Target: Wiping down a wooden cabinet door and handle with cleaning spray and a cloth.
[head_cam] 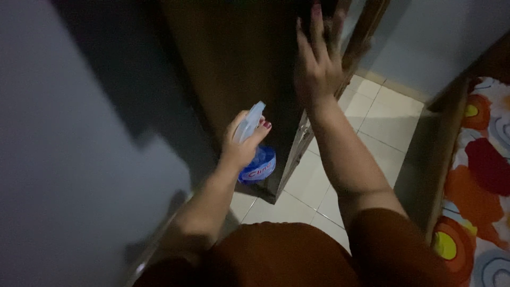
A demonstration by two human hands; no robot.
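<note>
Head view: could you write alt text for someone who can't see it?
The left hand holds a blue spray bottle beside a dark wooden door, while the right hand presses flat against the door's edge. Below are pale floor tiles; a floral bedsheet shows at right.

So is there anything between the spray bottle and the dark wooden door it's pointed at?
Nothing visible. The left hand holds the spray bottle close to the dark wooden door, with only open air between its nozzle and the panel. The right hand lies flat on the door higher up, clear of the bottle.
</note>
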